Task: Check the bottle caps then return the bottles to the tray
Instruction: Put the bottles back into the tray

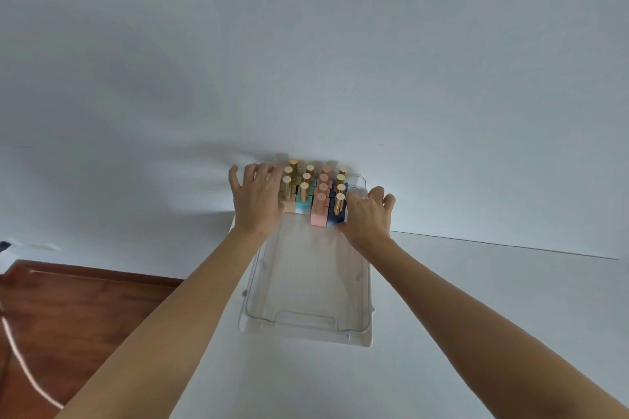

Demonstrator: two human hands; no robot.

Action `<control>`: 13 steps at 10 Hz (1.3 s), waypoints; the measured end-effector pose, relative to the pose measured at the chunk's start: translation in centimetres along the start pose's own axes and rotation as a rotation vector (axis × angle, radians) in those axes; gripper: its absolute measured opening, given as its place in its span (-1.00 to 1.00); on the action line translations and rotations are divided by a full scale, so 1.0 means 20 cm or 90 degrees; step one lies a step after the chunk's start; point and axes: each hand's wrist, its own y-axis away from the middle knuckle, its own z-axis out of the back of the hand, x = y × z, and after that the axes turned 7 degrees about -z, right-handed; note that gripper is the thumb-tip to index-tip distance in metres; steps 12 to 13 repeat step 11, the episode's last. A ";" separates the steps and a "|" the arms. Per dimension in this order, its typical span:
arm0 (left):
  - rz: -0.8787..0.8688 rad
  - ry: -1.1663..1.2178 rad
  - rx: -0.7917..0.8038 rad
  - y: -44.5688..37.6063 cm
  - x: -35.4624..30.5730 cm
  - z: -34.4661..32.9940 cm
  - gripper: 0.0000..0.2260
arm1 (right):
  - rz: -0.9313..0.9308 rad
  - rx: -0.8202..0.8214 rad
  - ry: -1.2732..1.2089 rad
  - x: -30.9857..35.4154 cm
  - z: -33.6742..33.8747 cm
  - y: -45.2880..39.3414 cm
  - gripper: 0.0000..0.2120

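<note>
A clear plastic tray (306, 323) lies on a white table, long side running away from me. Several small square bottles stand in rows at its far end: pink ones (318, 213), a teal one (303, 206) and dark blue ones (335, 218), with tall gold or pink caps (339, 202). My left hand (257, 197) rests with fingers spread against the left side of the group, hiding the nearest left bottles. My right hand (367, 216) lies at the right side by the blue bottles, fingers curled over the tray's rim. Neither hand clearly grips a bottle.
The white table (476, 316) stands against a white wall (306, 44). Its left edge drops to a brown wooden floor (85, 309), where a pale cord (23, 360) runs. The near half of the tray holds nothing.
</note>
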 end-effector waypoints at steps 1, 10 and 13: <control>0.009 -0.010 -0.013 -0.03 -0.02 -0.01 -0.62 | 0.001 0.003 0.004 0.01 -0.01 -0.01 -0.81; 0.043 0.085 -0.040 0.12 -0.18 0.10 0.18 | 0.020 0.047 -0.089 -0.09 0.12 0.07 -0.62; 0.058 0.166 -0.144 0.22 -0.23 0.21 -0.05 | 0.043 -0.008 -0.169 -0.19 0.15 0.15 -0.56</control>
